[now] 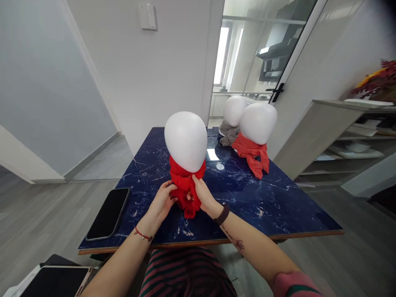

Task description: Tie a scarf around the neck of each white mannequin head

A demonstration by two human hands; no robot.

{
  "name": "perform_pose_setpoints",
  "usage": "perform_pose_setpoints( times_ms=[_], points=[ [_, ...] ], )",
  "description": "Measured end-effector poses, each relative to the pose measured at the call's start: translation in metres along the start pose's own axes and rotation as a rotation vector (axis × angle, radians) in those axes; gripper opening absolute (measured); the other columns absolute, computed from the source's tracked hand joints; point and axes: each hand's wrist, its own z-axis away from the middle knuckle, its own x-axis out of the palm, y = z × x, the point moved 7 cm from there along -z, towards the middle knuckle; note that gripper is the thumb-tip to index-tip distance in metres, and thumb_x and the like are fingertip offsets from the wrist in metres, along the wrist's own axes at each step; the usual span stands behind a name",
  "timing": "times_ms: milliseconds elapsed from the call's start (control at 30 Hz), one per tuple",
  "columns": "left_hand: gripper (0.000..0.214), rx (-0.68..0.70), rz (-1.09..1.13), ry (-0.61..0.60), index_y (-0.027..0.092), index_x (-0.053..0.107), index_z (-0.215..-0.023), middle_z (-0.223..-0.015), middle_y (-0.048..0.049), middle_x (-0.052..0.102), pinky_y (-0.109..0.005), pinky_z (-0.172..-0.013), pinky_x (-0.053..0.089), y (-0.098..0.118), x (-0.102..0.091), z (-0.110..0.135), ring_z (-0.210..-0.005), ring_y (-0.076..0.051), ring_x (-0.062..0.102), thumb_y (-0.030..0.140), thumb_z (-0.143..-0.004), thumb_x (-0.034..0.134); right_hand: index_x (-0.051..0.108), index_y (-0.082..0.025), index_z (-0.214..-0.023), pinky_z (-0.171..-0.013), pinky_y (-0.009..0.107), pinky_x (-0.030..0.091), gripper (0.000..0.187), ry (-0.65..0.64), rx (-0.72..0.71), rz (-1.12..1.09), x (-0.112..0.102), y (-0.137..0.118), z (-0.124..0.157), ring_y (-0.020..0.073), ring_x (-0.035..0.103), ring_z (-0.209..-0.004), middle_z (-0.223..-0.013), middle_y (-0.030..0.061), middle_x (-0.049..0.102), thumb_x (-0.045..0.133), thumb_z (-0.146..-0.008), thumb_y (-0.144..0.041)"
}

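A white mannequin head (186,138) stands on the table in front of me, with a bright red scarf (182,181) wrapped around its neck. The scarf's loose end hangs down at the front onto the tabletop. My left hand (164,199) pinches the scarf's left side, thumb and fingers bent together. On the right side, my right hand (203,193) grips the fabric near the knot-like fold, thumb on top and fingers partly hidden behind the cloth.
Two more white heads stand at the table's back right, one with a coral scarf (252,152), one with a grey-brown scarf (229,134). A black phone (109,213) lies at the left edge of the dark blue marbled table (241,206). Shelves (349,140) stand at right.
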Motion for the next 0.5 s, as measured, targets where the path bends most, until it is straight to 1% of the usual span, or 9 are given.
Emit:
perform_pose_setpoints(
  times_ms=[67,133,233,300,333,400,433,467,500],
  points=[
    [0.042,0.070,-0.145,-0.044,0.018,0.054,-0.097,-0.067,0.0016,0.064,-0.019,-0.046,0.035,0.001,-0.003,-0.005,-0.050,-0.009,0.053,0.016,-0.057,0.069,0.043,-0.022,-0.083,-0.032,0.021,0.030,0.028,-0.037,0.005,0.079,0.001,-0.002,-0.001,0.0105,0.043,-0.031,-0.047,-0.0059,0.050,0.045,-0.089,-0.050],
    [0.045,0.139,-0.322,-0.082,0.016,0.056,-0.096,-0.063,0.0015,0.064,-0.020,-0.046,0.034,0.006,-0.007,-0.012,-0.047,-0.009,0.051,0.022,-0.055,0.073,0.045,-0.021,-0.077,-0.034,0.022,0.031,0.037,-0.069,-0.004,0.238,-0.004,-0.007,-0.003,0.0107,0.043,-0.033,-0.046,-0.0046,0.050,0.047,-0.086,-0.057],
    [0.027,0.253,-0.711,-0.137,0.015,0.062,-0.080,-0.065,-0.0031,0.066,-0.024,-0.052,0.039,0.023,-0.012,-0.022,-0.055,-0.015,0.057,0.031,-0.060,0.071,0.048,-0.020,-0.070,-0.040,0.024,0.037,0.044,-0.084,-0.089,0.543,-0.018,-0.022,-0.007,0.0122,0.049,-0.041,-0.049,-0.0015,0.053,0.055,-0.078,-0.062],
    [0.016,0.373,-1.024,-0.073,0.017,0.064,-0.070,-0.069,-0.0059,0.068,-0.028,-0.059,0.042,0.044,-0.019,-0.025,-0.065,-0.020,0.062,0.033,-0.067,0.064,0.050,-0.019,-0.070,-0.048,0.024,0.041,0.042,-0.096,-0.189,0.677,-0.027,-0.035,-0.010,0.0135,0.054,-0.052,-0.057,-0.0007,0.058,0.068,-0.069,-0.056],
    [0.014,0.436,-1.175,-0.004,0.018,0.064,-0.068,-0.071,-0.0067,0.068,-0.030,-0.063,0.043,0.056,-0.023,-0.024,-0.070,-0.023,0.063,0.032,-0.071,0.061,0.050,-0.019,-0.073,-0.052,0.024,0.043,0.042,-0.101,-0.230,0.701,-0.031,-0.040,-0.012,0.0144,0.057,-0.058,-0.062,-0.0007,0.060,0.074,-0.064,-0.052],
    [0.011,0.539,-1.404,0.133,0.020,0.065,-0.068,-0.075,-0.0081,0.068,-0.034,-0.071,0.044,0.076,-0.029,-0.021,-0.081,-0.027,0.064,0.026,-0.073,0.058,0.051,-0.018,-0.083,-0.059,0.026,0.046,0.045,-0.116,-0.267,0.650,-0.034,-0.046,-0.014,0.0164,0.060,-0.068,-0.070,-0.0006,0.063,0.080,-0.058,-0.043],
    [0.007,0.571,-1.454,0.167,0.020,0.064,-0.065,-0.078,-0.0088,0.068,-0.037,-0.076,0.044,0.082,-0.031,-0.019,-0.087,-0.030,0.063,0.022,-0.071,0.059,0.050,-0.018,-0.087,-0.061,0.026,0.048,0.047,-0.127,-0.266,0.589,-0.034,-0.047,-0.015,0.0172,0.061,-0.072,-0.074,-0.0003,0.064,0.080,-0.058,-0.040],
    [0.006,0.585,-1.447,0.162,0.020,0.063,-0.062,-0.081,-0.0092,0.068,-0.039,-0.082,0.043,0.084,-0.030,-0.017,-0.094,-0.031,0.061,0.017,-0.066,0.062,0.049,-0.018,-0.090,-0.064,0.027,0.049,0.048,-0.139,-0.258,0.516,-0.032,-0.047,-0.015,0.0177,0.062,-0.076,-0.077,0.0003,0.066,0.081,-0.058,-0.036],
    [0.010,0.577,-1.348,0.147,0.020,0.062,-0.059,-0.083,-0.0091,0.068,-0.040,-0.086,0.042,0.084,-0.031,-0.016,-0.099,-0.032,0.060,0.012,-0.060,0.066,0.049,-0.018,-0.092,-0.066,0.028,0.050,0.048,-0.151,-0.251,0.435,-0.029,-0.047,-0.014,0.0179,0.063,-0.079,-0.080,0.0012,0.067,0.081,-0.058,-0.033]
  ],
)
